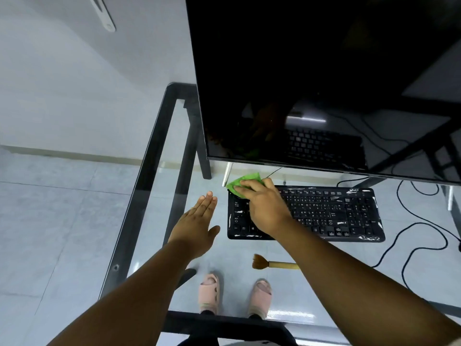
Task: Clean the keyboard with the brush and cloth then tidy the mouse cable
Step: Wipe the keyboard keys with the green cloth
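A black keyboard (331, 213) with white smears along its edges lies on the glass desk under the monitor. My right hand (264, 208) presses a green cloth (243, 183) onto the keyboard's far left corner, fingers laid flat over it. To the left of the keyboard my left hand (197, 223) lies flat on the glass, fingers straight and together, holding nothing. A brown-bristled brush (272, 263) with a pale wooden handle lies on the glass in front of the keyboard, partly hidden by my right forearm. A black cable (411, 250) loops at the right; the mouse is out of view.
A large dark monitor (324, 83) overhangs the back of the keyboard. The glass desk (174, 171) has a black frame along its left edge. Through the glass show floor tiles and my feet in pink slippers (234, 293).
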Motion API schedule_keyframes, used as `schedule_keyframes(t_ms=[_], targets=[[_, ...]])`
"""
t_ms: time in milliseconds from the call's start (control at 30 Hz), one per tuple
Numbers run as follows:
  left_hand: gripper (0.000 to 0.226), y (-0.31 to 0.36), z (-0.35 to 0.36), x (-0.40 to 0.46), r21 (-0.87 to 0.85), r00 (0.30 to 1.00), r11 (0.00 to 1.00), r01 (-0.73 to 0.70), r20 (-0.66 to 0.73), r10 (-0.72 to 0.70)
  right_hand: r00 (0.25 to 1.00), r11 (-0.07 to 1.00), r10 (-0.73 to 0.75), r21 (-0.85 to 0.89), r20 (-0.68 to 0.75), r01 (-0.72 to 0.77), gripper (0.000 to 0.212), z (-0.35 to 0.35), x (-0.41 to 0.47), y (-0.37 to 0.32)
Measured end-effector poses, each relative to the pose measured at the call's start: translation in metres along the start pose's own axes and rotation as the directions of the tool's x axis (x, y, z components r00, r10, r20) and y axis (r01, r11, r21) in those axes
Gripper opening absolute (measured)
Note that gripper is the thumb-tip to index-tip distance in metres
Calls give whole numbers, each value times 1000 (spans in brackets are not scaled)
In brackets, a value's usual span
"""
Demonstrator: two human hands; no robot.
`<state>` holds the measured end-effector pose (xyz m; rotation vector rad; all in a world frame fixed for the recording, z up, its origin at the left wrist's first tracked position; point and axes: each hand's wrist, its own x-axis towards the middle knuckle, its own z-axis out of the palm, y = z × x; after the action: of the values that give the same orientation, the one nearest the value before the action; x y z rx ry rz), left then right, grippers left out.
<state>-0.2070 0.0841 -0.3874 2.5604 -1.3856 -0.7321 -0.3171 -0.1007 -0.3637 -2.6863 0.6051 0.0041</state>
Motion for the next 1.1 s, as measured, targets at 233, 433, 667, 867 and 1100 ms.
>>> schedule_keyframes(t_ms=[233,433,667,867,1100], targets=[[74,0,-2,1,-23,1000,1000,-2,16,3,995,995,97,-3,-17,-97,67,-4,13,-8],[74,-1,-2,0,-42,1000,999,-3,10,3,996,992,-78,-98,43,82,71,-3,0,-10],[73,-2,1,-1,-58,1000,998,-10,-13,9,985,980,-156,-113,70,164,68,2,-30,-9],[73,-4,1,-3,-74,999,997,-31,-25,29,971,970,-218,-85,97,226,67,7,-50,-7],[72,-7,1,-4,-78,999,996,-38,-23,37,991,987,-117,-105,57,122,68,-2,-32,-14]])
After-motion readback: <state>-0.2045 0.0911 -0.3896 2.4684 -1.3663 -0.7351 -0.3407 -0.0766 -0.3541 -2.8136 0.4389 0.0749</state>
